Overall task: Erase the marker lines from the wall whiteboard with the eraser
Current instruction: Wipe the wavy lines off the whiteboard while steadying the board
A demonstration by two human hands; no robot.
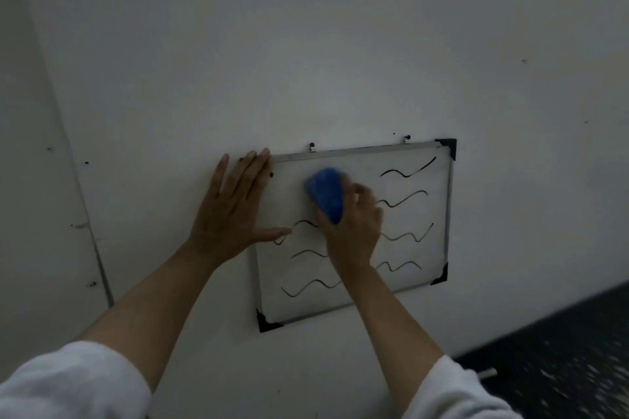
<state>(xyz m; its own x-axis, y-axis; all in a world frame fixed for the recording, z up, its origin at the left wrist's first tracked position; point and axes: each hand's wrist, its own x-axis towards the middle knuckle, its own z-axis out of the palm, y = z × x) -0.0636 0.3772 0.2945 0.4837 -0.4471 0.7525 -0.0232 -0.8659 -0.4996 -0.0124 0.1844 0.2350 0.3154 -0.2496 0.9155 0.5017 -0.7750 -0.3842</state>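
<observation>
The blue eraser pressed the whiteboard's upper middle, gripped in the right hand. Wavy marker lines lay beside it, no readable writing. The left hand lay spread flat over the board's upper-left corner.

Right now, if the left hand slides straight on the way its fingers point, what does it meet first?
The left hand lies flat, fingers pointing up past the whiteboard top-left corner. Beyond the fingertips only bare wall shows, so the way looks free.

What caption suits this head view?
Right hand wipes blue eraser across wavy-lined whiteboard; left hand braces its corner.
</observation>
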